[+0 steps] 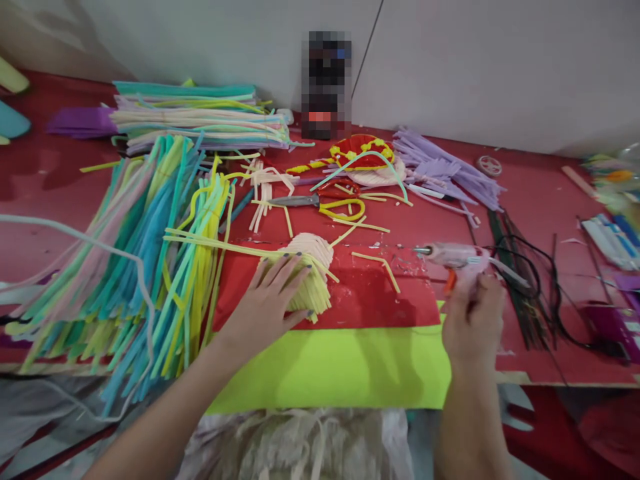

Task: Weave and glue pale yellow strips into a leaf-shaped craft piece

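Observation:
My left hand [275, 283] lies spread over a fan-shaped piece of pale yellow pipe cleaners [316, 293], its fingers stretched out on top. A cream pipe-cleaner section [314, 247] shows just beyond the fingertips. Long yellow pipe cleaners [220, 245] stick out leftward from the piece. On the right, my right hand [473, 317] is closed around the handle of a pink glue gun [455, 255], whose metal nozzle points left toward the yellow piece. A bent yellow pipe cleaner [383, 268] lies between the two hands.
Bundles of coloured pipe cleaners [150, 193] cover the left side. Scissors [320, 203] with red and yellow handles lie behind the piece. Purple pipe cleaners [450, 167] and a black cable [555, 293] are on the right. A bright green sheet [330, 370] lines the front edge.

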`<state>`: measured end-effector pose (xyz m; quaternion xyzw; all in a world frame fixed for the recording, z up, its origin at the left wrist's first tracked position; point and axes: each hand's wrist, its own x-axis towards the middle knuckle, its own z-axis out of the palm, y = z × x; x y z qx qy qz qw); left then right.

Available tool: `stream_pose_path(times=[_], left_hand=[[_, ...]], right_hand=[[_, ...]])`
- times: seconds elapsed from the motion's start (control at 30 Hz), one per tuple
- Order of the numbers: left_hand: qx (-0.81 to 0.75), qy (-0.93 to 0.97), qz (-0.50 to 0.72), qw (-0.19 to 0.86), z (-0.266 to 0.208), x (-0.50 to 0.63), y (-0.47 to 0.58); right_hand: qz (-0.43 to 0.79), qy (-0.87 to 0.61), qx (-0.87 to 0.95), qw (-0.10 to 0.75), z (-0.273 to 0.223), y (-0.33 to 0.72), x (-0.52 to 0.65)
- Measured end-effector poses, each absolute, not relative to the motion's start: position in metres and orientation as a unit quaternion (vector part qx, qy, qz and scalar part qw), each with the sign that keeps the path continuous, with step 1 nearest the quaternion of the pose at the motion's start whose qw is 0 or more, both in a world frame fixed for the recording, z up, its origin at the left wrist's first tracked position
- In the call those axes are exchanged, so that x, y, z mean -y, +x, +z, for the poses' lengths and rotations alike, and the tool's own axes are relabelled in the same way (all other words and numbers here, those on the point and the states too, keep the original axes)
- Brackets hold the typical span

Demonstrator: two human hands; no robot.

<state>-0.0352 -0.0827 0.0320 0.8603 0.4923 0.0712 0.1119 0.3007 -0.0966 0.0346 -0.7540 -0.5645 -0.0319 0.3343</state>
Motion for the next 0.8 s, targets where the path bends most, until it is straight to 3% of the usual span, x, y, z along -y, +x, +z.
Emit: stream_pose_path(times=[0.13,0.47,0.8], left_hand=[[-0.499,0.856,0.087,0.103,0.029,0.084,-0.034],[-0.49,0.859,0.103,0.109,0.023,0.082,-0.033],[-0.495,0.856,0.093,0.114,0.023,0.082,-0.033]], right_hand=[[-0.021,-0.715,0.643,0.274,0.04,0.258,0.092],[-0.15,-0.651,0.707,0.234,0.013,0.214,0.08],[-0.145,-0.649,0.713,0.223,0.012,0.209,0.077]])
